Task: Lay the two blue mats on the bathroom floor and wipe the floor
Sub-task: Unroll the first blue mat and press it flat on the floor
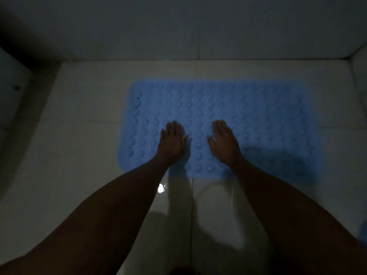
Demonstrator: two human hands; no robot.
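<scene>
The room is dim. A blue mat (248, 120) lies flat on the tiled floor (83, 147), close to the far wall (178, 26), its bumpy side up. Both hands rest on its near half, palms down, fingers spread flat, gripping nothing: the left hand (172, 141) and the right hand (225, 141) sit side by side, a little apart. A small glint (160, 188) shines on the wet-looking tile just before the mat.
</scene>
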